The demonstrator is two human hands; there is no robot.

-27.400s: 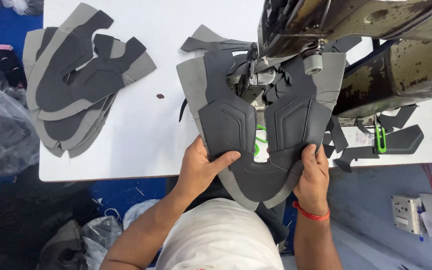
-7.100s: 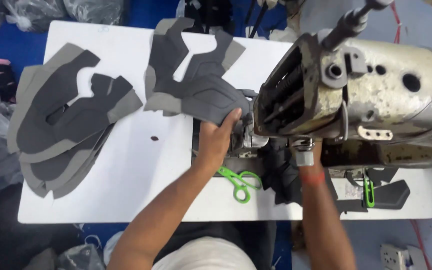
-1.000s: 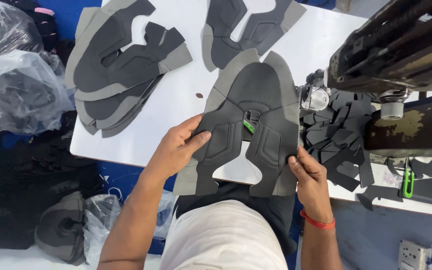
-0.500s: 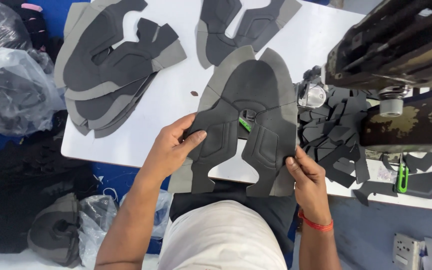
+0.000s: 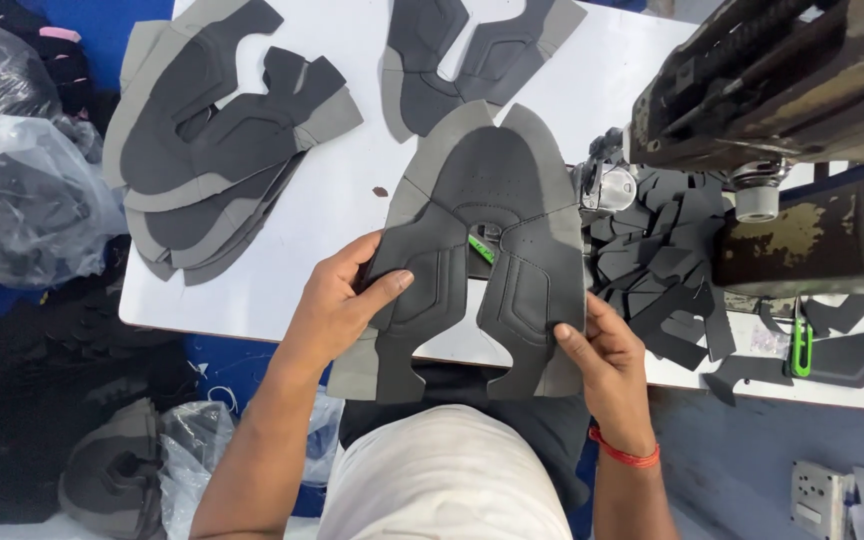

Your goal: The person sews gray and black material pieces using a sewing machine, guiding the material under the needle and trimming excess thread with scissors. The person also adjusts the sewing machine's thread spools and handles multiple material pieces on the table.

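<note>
Shoe upper panel [image 5: 492, 240], grey with darker overlays, held flat over the near edge of the white table [image 5: 352, 240]. Left hand [image 5: 337, 305] pinches its left wing, thumb on top; right hand [image 5: 602, 355] pinches the right wing's near corner. Stitch lines already show on the panel, so sewing on this piece appears largely done. Far left, a stack of like panels [image 5: 217, 140]; far centre, one more panel [image 5: 472, 50]. Small dark cut pieces [image 5: 652, 260] lie at right beside the sewing machine [image 5: 782, 110], apparently not yet attached
</note>
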